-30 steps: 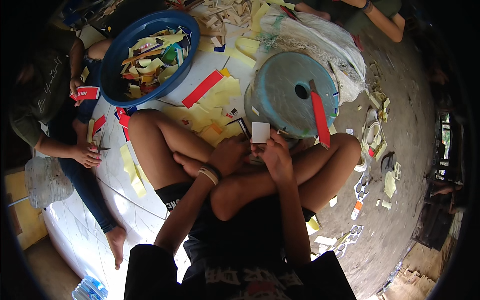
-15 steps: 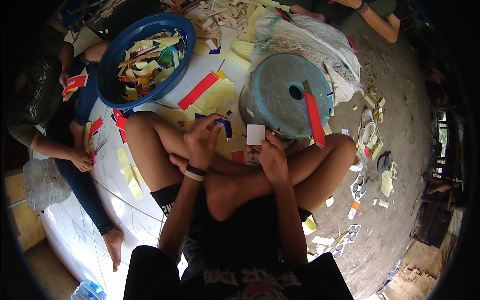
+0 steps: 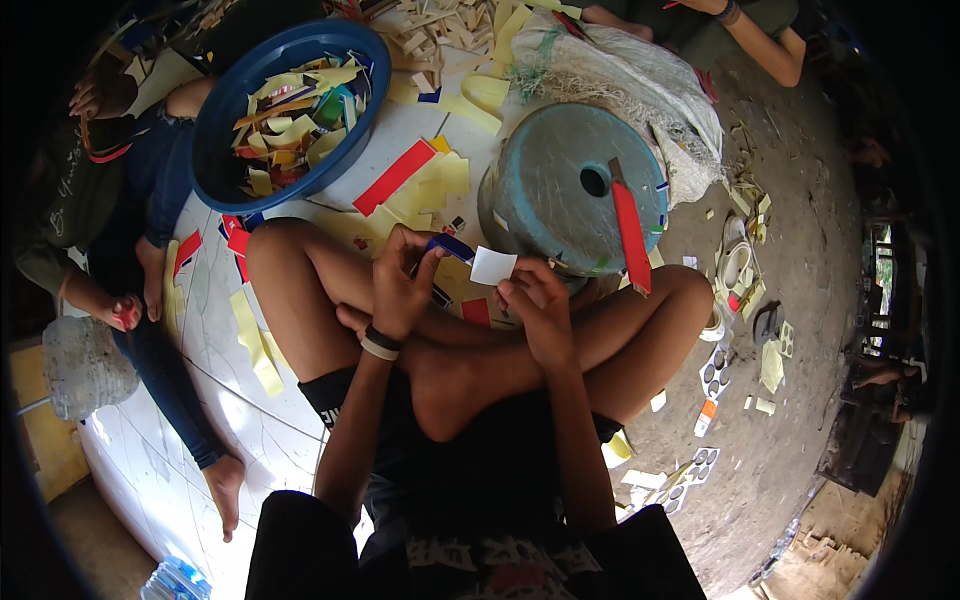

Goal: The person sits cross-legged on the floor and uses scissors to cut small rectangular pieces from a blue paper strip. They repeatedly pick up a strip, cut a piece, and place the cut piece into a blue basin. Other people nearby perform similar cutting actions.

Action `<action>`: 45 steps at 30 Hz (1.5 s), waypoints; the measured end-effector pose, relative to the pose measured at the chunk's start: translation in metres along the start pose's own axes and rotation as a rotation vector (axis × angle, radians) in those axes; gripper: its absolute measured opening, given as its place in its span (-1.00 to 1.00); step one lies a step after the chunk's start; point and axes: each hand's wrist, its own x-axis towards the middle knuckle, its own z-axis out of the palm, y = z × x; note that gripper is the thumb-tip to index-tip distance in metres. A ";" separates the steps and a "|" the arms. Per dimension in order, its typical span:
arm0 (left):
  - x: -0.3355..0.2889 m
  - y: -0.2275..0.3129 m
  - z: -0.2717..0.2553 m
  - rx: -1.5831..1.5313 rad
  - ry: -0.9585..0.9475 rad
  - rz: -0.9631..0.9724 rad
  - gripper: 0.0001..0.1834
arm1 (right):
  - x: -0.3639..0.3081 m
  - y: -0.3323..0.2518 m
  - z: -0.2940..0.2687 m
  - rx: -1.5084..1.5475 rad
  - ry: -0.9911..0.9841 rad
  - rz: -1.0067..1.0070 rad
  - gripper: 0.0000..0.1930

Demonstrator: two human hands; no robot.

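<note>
Above my crossed legs, my left hand (image 3: 402, 285) pinches a small dark blue strip (image 3: 452, 247) between thumb and fingers. My right hand (image 3: 538, 303) grips a small white square card (image 3: 493, 267) by its right side. The card is tilted, and its left edge is at the end of the blue strip; whether they touch I cannot tell. Beyond my hands stands a round grey-blue drum (image 3: 545, 165) with a hole in its top. A long red strip (image 3: 632, 240) with a dark end lies across the drum's right side.
A blue basin (image 3: 215, 185) full of coloured scraps stands at the far left. Yellow scraps and a red strip (image 3: 395, 178) lie beyond my legs. A white sack (image 3: 640, 85) is behind the drum. At left sits another person (image 3: 75, 215); wood pieces (image 3: 440, 35) lie at the back.
My left hand has brought the blue strip up toward the white card. My right hand has shifted slightly left, tilting the card. The person at left has raised one hand.
</note>
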 end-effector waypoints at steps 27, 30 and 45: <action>-0.011 0.024 0.009 -0.177 -0.340 -0.132 -0.76 | -0.015 -0.008 0.027 -0.805 0.380 -0.667 -0.73; -0.010 0.032 0.007 -0.088 -0.405 -0.068 -0.67 | -0.014 -0.008 0.027 -0.793 0.356 -0.674 -0.71; -0.015 0.024 0.001 -0.231 -0.495 -0.233 -0.21 | -0.012 -0.007 0.029 -0.843 0.259 -0.752 -0.69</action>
